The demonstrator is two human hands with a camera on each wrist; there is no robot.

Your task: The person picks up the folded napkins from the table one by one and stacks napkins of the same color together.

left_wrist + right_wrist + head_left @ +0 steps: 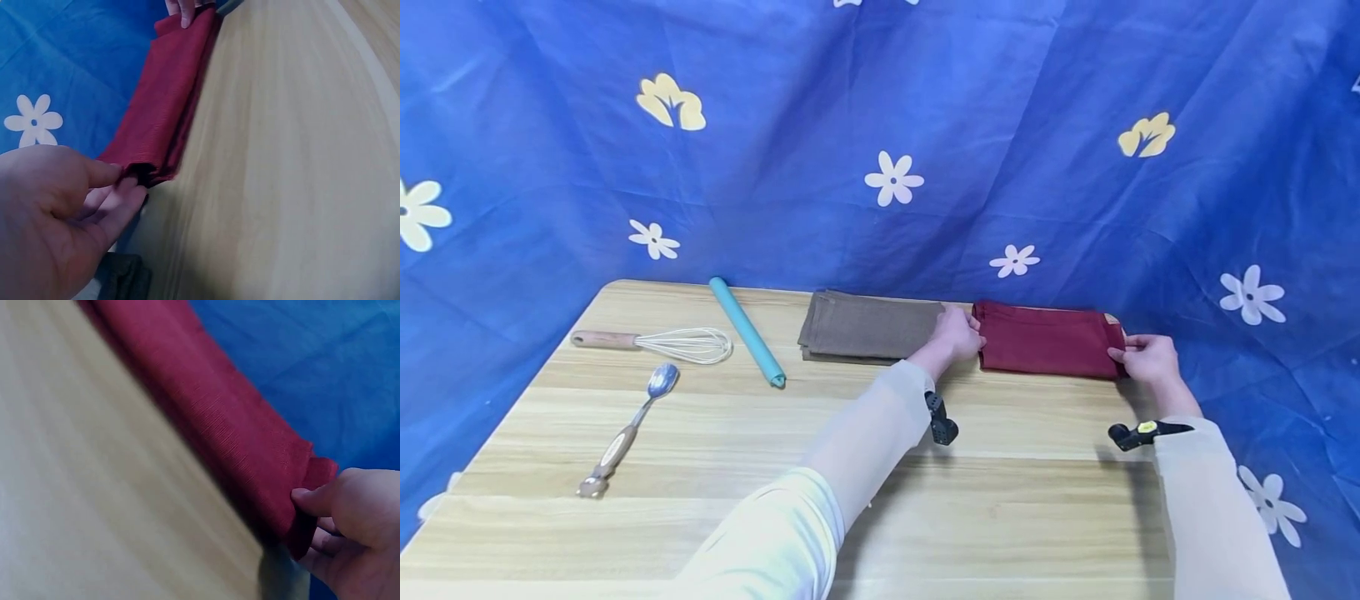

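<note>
A folded dark red cloth (1045, 340) lies along the back edge of the table, at the right. My left hand (957, 333) pinches its left end, thumb on top and fingers beneath, as the left wrist view shows. At the other end my right hand (1150, 362) grips the cloth's edge between thumb and fingers; in the right wrist view the thumb (306, 499) presses on the top layer. Directly left of the red cloth lies a folded grey-brown cloth (868, 327), its right end partly behind my left hand.
Left on the wooden table (760, 517) are a teal rolled-up strip (747, 332), a whisk (655, 342) with a wooden handle, and a metal spoon (628, 433) with a patterned handle. A blue flowered curtain (790, 167) hangs right behind the table's back edge.
</note>
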